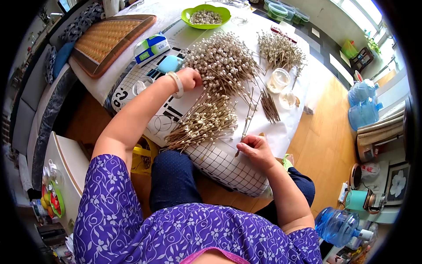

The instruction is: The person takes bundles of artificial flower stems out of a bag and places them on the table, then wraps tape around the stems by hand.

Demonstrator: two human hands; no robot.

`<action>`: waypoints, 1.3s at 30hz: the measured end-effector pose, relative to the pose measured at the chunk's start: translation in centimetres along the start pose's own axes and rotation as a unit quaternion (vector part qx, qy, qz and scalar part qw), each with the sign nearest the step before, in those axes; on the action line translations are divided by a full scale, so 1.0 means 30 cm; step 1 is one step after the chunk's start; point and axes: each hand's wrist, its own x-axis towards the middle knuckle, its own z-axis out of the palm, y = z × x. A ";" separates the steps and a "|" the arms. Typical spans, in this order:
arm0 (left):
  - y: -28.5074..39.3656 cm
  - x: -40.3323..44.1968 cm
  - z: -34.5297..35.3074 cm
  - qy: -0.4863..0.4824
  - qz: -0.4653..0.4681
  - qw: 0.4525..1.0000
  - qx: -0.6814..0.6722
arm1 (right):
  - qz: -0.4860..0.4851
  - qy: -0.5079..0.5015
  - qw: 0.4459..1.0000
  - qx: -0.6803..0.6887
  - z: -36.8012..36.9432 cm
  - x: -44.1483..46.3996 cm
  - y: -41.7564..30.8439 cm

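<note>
Brown mat (112,44) lies well L of the big bunch of white-tipped stems (222,59), which sits on the bench (285,125). Nearer the big bunch: a blue/green/white pack (152,47), then a lt. blue item (170,64) just L of it. L hand (192,79), w/ pale bangle (176,85) on the wrist, is at the big bunch's L edge, fingers curled in; can't tell if it grips any stems. 2nd bunch (202,119) lies just in front of the big bunch, wearer's side. Green bowl (204,26) w/ whitish bits (205,17) is behind the big bunch. Single stem (247,123) is R-front of the big bunch, near end pinched btwn thumb & fingers of the R hand (252,147). Short twigs (269,108), clear jar (278,80) & 3rd bunch (281,49) all sit R of the big bunch.
</note>
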 end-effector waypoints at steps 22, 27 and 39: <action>-0.009 0.164 -0.002 0.190 -0.076 0.979 -0.023 | -0.013 -0.005 1.000 0.011 -0.003 0.006 0.002; 0.224 -0.279 0.065 -0.051 -0.119 0.989 0.071 | -0.034 0.005 0.999 -0.008 -0.006 0.009 0.034; 0.392 -0.364 0.255 -0.008 -0.055 0.961 0.270 | -0.074 0.024 0.996 -0.049 -0.005 0.013 0.051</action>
